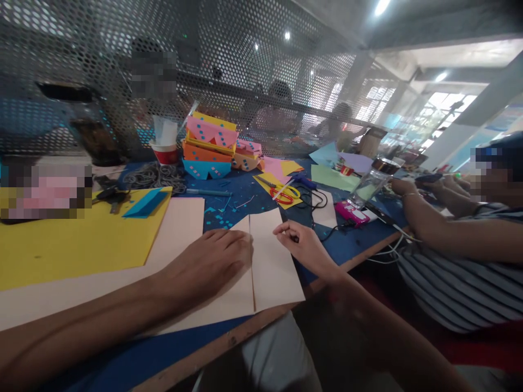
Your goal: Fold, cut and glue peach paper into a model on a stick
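A cream sheet of paper (273, 267) lies near the front edge of the blue table (241, 196), with a straight crease down its middle. My left hand (208, 261) lies flat on the left half of the sheet, fingers stretched toward the crease. My right hand (302, 245) rests on the right half, its fingers curled and pinched together near the sheet's top edge; whether anything is between them is not visible.
A large yellow sheet (77, 239) lies on a cream one at the left, a blue folded card (145, 202) on it. Behind are stacked folded paper shapes (210, 144), a red cup (165, 152), red-handled scissors (284, 194) and cables. A person in a striped shirt (457, 277) sits to the right.
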Demonstrator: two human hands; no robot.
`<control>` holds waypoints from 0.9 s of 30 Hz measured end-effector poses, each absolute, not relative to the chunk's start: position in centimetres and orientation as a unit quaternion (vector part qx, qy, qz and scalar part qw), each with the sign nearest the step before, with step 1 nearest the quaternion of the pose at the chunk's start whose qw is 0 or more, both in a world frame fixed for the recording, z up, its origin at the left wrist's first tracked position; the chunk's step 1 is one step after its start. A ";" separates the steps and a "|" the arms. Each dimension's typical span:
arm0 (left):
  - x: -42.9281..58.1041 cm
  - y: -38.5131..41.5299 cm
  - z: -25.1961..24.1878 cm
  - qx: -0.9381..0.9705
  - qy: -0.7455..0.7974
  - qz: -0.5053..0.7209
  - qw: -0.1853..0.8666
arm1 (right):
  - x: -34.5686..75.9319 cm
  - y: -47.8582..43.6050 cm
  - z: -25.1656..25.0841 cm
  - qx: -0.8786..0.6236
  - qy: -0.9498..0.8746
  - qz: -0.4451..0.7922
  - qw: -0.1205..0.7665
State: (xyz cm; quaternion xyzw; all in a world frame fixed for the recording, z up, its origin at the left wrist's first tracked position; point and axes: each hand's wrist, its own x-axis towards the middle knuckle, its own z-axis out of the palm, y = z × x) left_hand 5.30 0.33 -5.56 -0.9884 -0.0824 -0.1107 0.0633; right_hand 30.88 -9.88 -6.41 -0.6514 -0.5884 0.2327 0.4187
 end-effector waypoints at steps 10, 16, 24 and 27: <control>5.2 0.2 -6.7 -0.987 -0.073 -0.113 0.086 | 30.6 -10.2 -6.3 -0.655 -0.596 0.240 0.396; 5.1 0.5 -7.1 -0.986 -0.086 -0.116 0.078 | 30.5 -10.1 -6.2 -0.651 -0.608 0.241 0.384; 4.9 0.0 -6.7 -0.987 -0.084 -0.116 0.068 | 30.4 -11.5 -5.7 -0.646 -0.601 0.253 0.398; 4.7 -0.3 -7.2 -0.988 -0.084 -0.118 0.060 | 30.2 -12.2 -5.9 -0.651 -0.604 0.241 0.393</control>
